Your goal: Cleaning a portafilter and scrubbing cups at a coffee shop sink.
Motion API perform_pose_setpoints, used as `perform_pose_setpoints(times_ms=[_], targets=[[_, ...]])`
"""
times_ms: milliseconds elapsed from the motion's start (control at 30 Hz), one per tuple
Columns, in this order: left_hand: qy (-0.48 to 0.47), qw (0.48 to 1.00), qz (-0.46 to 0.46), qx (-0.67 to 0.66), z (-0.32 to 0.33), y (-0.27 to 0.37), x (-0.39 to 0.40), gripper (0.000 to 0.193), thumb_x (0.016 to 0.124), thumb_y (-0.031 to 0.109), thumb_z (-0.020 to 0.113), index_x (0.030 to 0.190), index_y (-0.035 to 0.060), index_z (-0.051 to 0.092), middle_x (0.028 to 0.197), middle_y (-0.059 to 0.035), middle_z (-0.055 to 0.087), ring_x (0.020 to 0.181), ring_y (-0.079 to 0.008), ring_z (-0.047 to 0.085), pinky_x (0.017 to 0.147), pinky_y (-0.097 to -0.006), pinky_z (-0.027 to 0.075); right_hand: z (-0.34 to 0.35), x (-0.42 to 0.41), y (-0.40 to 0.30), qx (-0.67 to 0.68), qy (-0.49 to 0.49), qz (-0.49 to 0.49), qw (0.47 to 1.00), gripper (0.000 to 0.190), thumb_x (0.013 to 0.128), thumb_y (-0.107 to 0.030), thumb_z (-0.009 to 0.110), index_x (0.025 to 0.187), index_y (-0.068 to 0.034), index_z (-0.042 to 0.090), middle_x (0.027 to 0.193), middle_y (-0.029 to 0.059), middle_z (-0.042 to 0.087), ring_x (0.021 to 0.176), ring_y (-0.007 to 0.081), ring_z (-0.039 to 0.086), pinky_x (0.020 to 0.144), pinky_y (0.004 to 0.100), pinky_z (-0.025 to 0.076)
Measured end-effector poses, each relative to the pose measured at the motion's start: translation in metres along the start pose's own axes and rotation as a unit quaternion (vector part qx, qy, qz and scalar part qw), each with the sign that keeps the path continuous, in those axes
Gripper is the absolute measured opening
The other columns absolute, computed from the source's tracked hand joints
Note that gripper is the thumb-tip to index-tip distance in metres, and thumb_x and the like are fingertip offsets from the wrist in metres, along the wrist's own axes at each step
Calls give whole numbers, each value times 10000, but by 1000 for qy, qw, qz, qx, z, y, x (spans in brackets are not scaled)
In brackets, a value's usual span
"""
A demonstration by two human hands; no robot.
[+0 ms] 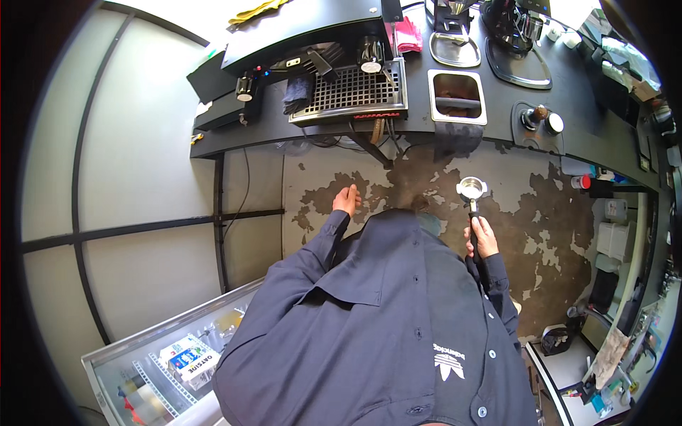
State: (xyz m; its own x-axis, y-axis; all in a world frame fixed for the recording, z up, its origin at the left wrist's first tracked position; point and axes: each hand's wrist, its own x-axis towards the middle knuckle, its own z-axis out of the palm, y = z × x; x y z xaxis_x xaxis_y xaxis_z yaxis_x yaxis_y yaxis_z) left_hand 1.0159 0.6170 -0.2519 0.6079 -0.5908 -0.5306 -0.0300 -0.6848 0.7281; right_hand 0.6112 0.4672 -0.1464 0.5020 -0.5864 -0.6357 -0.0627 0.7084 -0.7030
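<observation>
My right hand (482, 237) grips the black handle of a portafilter (472, 189), whose metal basket faces up and looks empty. My left hand (347, 199) hangs over the floor with its fingers loosely together and no object visible in it. In front of me stands an espresso machine (303, 26) with a slotted drip tray (351, 88); a metal pitcher (370, 56) and a dark cloth (298, 93) are at it. Right of the tray, a knock box (457, 118) with a crossbar is set in the counter.
Further right are a tamper (534, 116) on a mat, a metal tray (454, 50) below a grinder, and a dark tray (519, 69). A pink cloth (408, 36) lies by the machine. A glass-topped case (165, 367) holding cartons is at lower left; shelves line the right.
</observation>
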Motion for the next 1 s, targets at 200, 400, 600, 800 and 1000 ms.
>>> perform_pose_setpoints(times_ms=[200,400,600,800,1000], targets=[[-69,993,26,-98,-20,7,-50,371,1002,387,522,984,32,629,815,-23,677,727,-103,645,651,-260,523,55,-18,20,31,-2,12,999,354,999,-430,510,1040,-78,517,659,4,485,407,73,402,343,239,328],[-134,989,68,-9,-63,13,-19,307,1005,329,533,1073,39,611,920,-26,674,805,-98,631,707,-247,500,135,-19,-3,-14,-48,-32,998,341,1007,-395,487,937,-62,508,648,6,475,411,74,420,340,241,347],[-210,972,89,57,-154,-13,32,335,996,310,558,1136,9,603,965,-66,682,860,-133,648,745,-262,511,262,66,-27,141,-123,-168,968,211,1004,-272,521,964,-69,480,760,33,545,497,106,503,446,267,442],[-177,973,89,122,-277,-49,86,339,987,323,576,1057,-1,648,893,-46,696,823,-112,640,764,-268,506,369,156,-70,272,-161,-204,927,181,963,-183,609,1034,-105,462,798,3,490,557,59,465,455,240,392],[-211,972,-29,100,-344,-44,114,361,998,352,553,1145,29,619,954,-43,683,900,-117,631,819,-261,498,437,217,-99,296,-85,-341,888,202,982,-204,571,973,-98,399,648,4,460,484,86,461,423,272,421]])
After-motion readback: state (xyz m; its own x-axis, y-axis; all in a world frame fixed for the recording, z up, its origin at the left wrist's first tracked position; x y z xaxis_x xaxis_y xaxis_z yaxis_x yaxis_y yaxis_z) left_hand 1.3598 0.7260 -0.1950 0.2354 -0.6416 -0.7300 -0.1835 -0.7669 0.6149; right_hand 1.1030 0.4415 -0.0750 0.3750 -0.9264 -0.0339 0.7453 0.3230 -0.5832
